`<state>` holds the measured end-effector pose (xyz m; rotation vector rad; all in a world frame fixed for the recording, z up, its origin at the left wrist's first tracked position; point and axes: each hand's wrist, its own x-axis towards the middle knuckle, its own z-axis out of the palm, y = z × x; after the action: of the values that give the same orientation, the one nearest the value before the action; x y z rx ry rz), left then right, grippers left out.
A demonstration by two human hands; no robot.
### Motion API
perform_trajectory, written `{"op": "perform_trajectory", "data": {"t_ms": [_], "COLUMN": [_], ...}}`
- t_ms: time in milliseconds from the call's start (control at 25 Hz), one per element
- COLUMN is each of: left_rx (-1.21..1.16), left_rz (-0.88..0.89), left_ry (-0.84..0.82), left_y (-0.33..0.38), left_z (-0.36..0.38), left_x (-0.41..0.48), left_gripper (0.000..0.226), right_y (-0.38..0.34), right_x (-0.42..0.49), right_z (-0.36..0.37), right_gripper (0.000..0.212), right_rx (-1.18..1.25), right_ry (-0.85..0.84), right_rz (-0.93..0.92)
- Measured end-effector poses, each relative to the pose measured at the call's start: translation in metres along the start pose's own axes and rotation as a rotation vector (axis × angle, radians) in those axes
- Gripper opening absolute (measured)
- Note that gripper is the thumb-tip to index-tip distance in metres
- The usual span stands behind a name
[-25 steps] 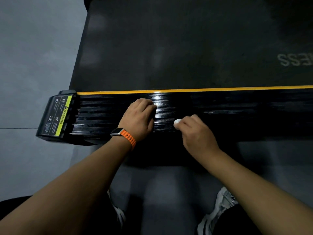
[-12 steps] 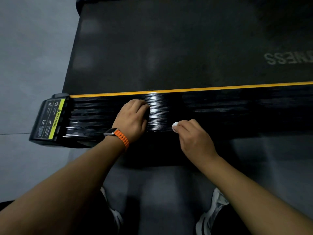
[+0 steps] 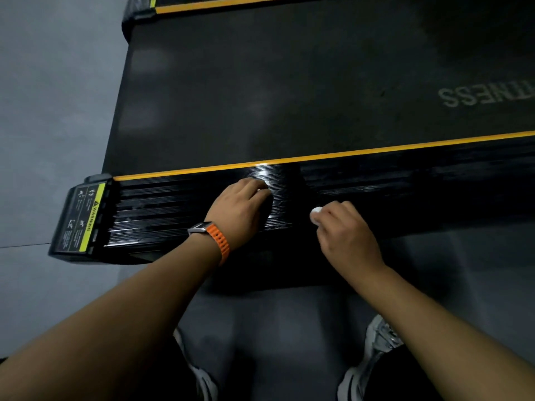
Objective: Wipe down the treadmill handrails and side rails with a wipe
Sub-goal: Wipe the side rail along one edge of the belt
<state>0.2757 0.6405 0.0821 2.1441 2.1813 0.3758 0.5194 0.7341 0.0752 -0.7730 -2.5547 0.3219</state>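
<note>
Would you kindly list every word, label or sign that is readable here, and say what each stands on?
"WARNING": on the yellow-green strip of the black label at the end of the black ribbed side rail.
"TNESS": pale letters, upside down and cut off by the frame edge, on the dark treadmill belt.
Small white print and pictograms on that label: too small to read.

Belt behind side rail; warning label leftmost.

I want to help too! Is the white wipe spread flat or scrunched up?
Scrunched up: only a small white wad of wipe peeks out of the curled right hand.
</note>
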Motion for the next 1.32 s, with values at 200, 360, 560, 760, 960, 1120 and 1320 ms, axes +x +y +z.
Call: {"op": "perform_trajectory", "data": {"t_ms": [200,360,560,760,960,1120,1320], "left_rx": [0.005,0.023,0.028,0.034,0.033,0.034,0.037], "left_rz": [-0.029,-0.058,-0.068,-0.054,-0.037,-0.026,-0.018], "left_ry": [-0.031,-0.054,-0.005,-0.008,0.024,0.028,0.040], "left_y": [0.021,0.025,0.028,0.027,0.026,0.026,0.025], "left_z": [0.016,0.023,0.024,0.024,0.026,0.026,0.028], "left_x": [0.025,0.039,0.035,0.034,0.034,0.034,0.034], "left_gripper": [0.037,0.043,0.050,0.051,0.051,0.050,0.050], "right_y": [0.007,0.010,0.018,0.017,0.023,0.028,0.031], "right_x": [0.006,0.018,0.037,0.049,0.063,0.072,0.085], "right_z": [0.000,0.003,0.009,0.008,0.012,0.013,0.021], "right_gripper": [0.022,0.019,0.019,0.017,0.014,0.018,0.014], "right_rx": [0.046,-0.001,-0.039,-0.026,-0.025,-0.041,-0.022], "right_ry": [0.030,-0.033,-0.064,-0.069,-0.063,-0.101,-0.107], "right_rz": [0.054,-0.036,-0.030,-0.023,0.047,0.000,-0.017]}}
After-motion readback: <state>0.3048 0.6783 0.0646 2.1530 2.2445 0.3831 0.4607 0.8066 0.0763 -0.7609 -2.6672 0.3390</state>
